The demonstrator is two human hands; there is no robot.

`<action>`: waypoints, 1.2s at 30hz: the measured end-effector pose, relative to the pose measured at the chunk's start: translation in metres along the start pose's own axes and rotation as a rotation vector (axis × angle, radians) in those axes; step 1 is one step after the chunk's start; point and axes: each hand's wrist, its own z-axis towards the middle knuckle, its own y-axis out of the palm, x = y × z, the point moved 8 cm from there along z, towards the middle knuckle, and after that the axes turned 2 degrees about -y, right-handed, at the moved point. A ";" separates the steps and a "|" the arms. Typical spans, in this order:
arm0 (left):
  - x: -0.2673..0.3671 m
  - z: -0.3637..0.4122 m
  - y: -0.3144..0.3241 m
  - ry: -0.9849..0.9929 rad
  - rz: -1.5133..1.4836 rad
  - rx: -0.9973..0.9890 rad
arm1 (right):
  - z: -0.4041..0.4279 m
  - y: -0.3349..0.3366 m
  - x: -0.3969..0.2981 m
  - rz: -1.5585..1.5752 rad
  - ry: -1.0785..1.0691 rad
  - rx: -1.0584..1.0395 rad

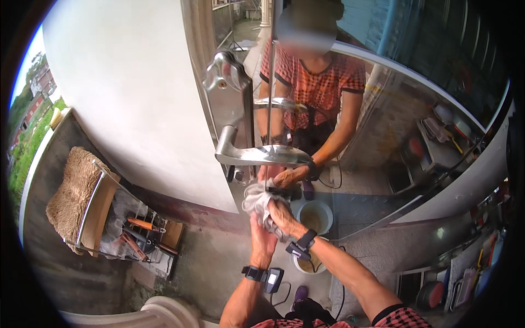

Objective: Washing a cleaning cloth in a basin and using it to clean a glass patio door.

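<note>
A bunched, wet-looking grey-white cloth (259, 197) is pressed at the edge of a reflective glass door (369, 156), just below its metal lever handle (266, 155). My left hand (262, 238) holds the cloth from below. My right hand (283, 217) grips it from the right side. The handle's long metal backplate (231, 106) rises above my hands. A white bucket (294, 262) with murky liquid stands on the floor below, partly hidden by my right wrist. The glass mirrors my arms, the cloth and the bucket.
At the left, a metal-framed rack (96, 209) bears a shaggy brown mat (76, 192), plastic sheeting and orange-handled tools (141, 223). A white wall (135, 102) runs behind. A pale rounded column base (168, 309) is at bottom left. Trays and a red-and-black round item (430, 294) are at lower right.
</note>
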 end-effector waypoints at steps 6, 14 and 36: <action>0.029 -0.041 -0.008 0.193 0.191 0.038 | -0.054 0.047 -0.040 -0.168 -0.375 -0.126; 0.114 -0.159 0.162 0.438 0.866 -0.209 | -0.178 -0.003 -0.197 -0.097 -0.851 0.189; 0.204 -0.153 0.363 1.156 1.762 -0.453 | -0.224 0.004 0.020 -0.031 -0.093 -0.088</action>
